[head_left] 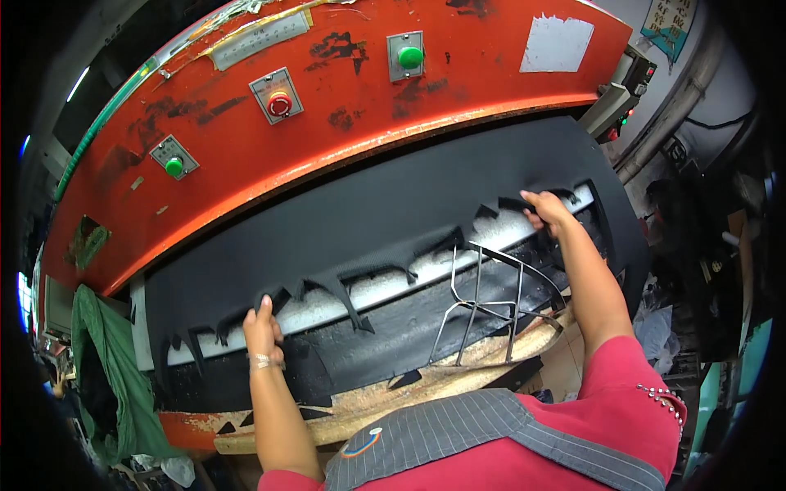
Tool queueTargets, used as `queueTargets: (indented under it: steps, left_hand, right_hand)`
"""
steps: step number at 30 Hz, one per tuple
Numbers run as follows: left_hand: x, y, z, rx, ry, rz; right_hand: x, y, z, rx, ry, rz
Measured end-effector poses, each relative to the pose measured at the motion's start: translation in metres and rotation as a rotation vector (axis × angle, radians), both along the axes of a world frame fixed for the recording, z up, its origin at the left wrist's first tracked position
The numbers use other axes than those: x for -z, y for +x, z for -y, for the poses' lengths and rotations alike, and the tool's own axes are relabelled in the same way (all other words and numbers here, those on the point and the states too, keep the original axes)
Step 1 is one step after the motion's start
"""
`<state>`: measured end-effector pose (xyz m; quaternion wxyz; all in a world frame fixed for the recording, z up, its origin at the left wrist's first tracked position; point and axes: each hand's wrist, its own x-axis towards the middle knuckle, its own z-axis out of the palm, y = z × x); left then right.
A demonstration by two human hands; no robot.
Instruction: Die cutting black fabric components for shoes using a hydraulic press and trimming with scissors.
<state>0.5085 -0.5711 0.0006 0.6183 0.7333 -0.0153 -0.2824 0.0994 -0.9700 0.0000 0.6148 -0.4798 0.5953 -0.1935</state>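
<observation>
A large black sheet point(327, 196) lies across the bed of an orange press, its near edge cut into ragged points and hollows. My left hand point(262, 331), with a bracelet at the wrist, pinches that ragged edge toward the left. Farther off to the right, my right hand point(547, 211) has its fingers curled round another part of the same edge. Between my arms rests a metal cutting die point(475, 305), an open frame of thin steel strips with crossing bars. It is nearest my right forearm and touches neither hand.
Above the sheet, the orange press head point(344, 90) carries a red button point(279, 103) and green buttons point(410, 57). A worn wooden ledge point(368, 413) with black scraps runs along the front. Green cloth point(115, 376) hangs at the left; a control box point(626, 94) is at the right.
</observation>
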Motion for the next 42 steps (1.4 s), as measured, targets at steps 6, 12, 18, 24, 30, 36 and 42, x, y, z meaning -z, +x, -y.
queueTargets:
  steps: [6, 12, 18, 24, 30, 36, 42]
  left_hand:
    - [0.002, -0.021, -0.045, -0.24, -0.561, -0.301]
    - [0.022, 0.007, -0.054, -0.361, -0.555, -0.311]
    - [0.018, 0.057, 0.009, -0.48, -0.087, -0.065]
    - [0.036, 0.064, -0.006, -0.514, -0.286, -0.078]
    - [0.012, 0.043, 0.001, -0.416, -0.393, -0.147]
    - [0.011, 0.023, -0.012, -0.201, -0.481, -0.367]
    - [0.015, 0.007, -0.016, -0.15, -0.283, -0.369]
  right_hand:
    - [0.0, -0.046, -0.03, 0.118, -0.012, 0.786]
    - [0.026, -0.039, 0.01, 0.442, 0.019, 0.927]
    - [0.04, -0.024, 0.09, 0.54, -0.04, 0.752]
    - [0.036, 0.008, 0.053, 0.575, -0.099, 0.924]
    - [0.059, -0.056, 0.101, 0.797, -0.192, 0.983]
    - [-0.001, -0.032, 0.03, 0.303, 0.024, 0.586]
    - [-0.036, -0.035, -0.1, -0.423, -1.233, -0.338]
